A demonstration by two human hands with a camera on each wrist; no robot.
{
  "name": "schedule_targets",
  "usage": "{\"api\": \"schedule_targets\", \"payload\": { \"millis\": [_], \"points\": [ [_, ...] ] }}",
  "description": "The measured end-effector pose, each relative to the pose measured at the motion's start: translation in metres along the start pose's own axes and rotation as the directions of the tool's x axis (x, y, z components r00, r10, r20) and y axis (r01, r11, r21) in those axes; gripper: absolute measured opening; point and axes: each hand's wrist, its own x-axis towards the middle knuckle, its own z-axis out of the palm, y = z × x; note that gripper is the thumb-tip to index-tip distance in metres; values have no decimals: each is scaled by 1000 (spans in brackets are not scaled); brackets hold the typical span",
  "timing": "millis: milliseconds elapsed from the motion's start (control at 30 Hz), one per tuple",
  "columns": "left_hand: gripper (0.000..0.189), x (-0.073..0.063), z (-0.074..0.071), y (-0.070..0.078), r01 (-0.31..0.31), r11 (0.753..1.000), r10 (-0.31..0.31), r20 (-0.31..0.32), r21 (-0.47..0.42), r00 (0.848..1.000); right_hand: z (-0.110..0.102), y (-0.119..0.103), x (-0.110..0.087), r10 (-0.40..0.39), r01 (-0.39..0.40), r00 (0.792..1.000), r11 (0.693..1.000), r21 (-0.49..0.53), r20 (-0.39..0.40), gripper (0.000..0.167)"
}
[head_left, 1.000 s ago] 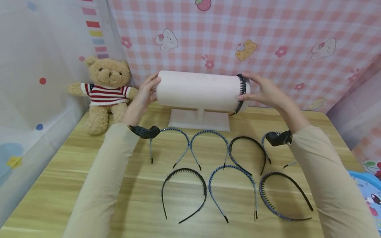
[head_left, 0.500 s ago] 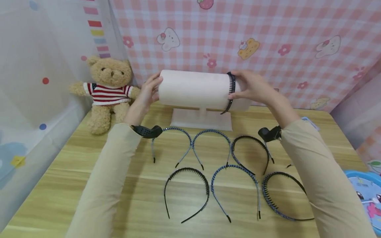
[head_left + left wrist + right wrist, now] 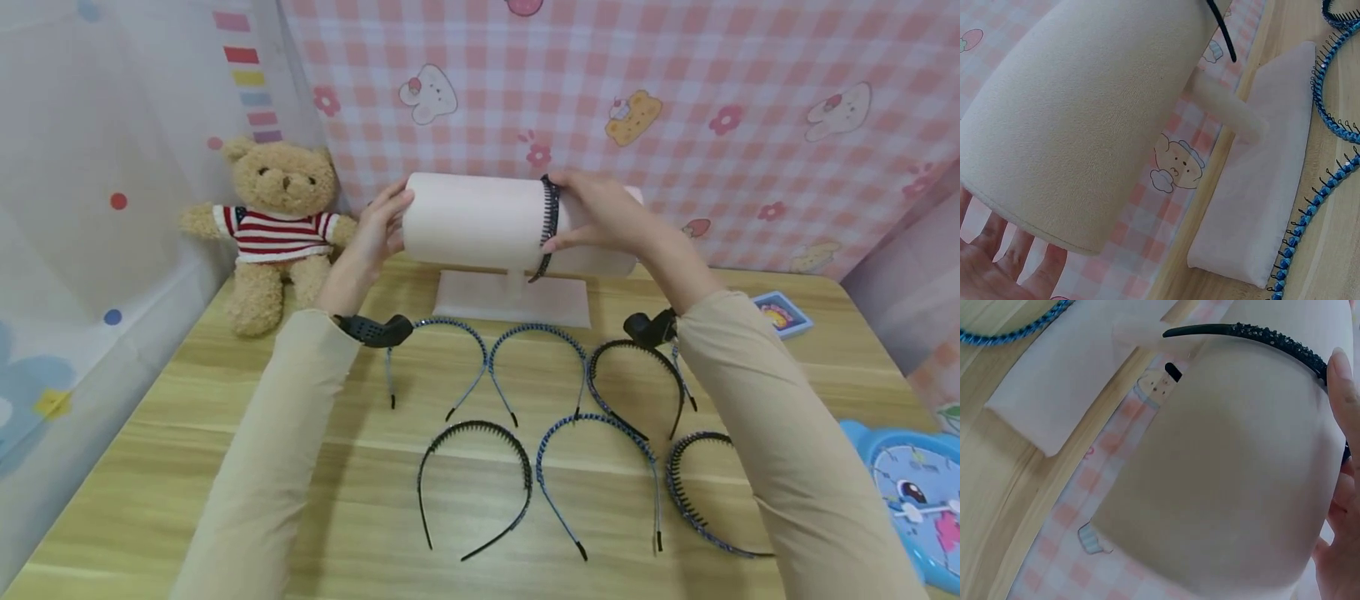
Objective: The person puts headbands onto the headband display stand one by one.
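Observation:
A pale cream roll (image 3: 472,221) lies level on a short post above a flat base (image 3: 468,296), forming a headband stand. Around the roll, right of its middle, sits a black toothed headband (image 3: 551,204); dark sparkling beads cover it in the right wrist view. My right hand (image 3: 611,215) pinches this headband, thumb in front and fingers behind, partly hidden. At the roll's left end my left hand (image 3: 375,229) rests its fingers (image 3: 1016,247) against the end, nearly straight in the left wrist view.
Several blue and black headbands (image 3: 475,423) lie in two rows on the wooden table (image 3: 360,500). A teddy bear (image 3: 281,225) sits at the back left. At right are a blue clock (image 3: 885,508) and a small blue-framed item (image 3: 802,321), partly near my right sleeve.
My right hand has slid the black headband leftward along the roll, from near its right end toward the middle. My left hand has stayed at the left end.

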Motion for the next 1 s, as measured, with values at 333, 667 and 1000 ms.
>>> {"api": "schedule_targets", "payload": {
  "millis": [333,667,1000],
  "points": [
    [53,-2,-2,2,-7,1000,7,3,21,1000,12,-27,24,-37,37,999,998,-46,-5,96],
    [52,-3,-2,3,-6,1000,6,1,1,1000,25,-57,52,-70,70,998,995,-75,-2,96],
    [52,-2,-3,2,-6,1000,6,8,27,1000,37,-77,66,-97,93,995,985,-146,-21,92]
  ]
}}
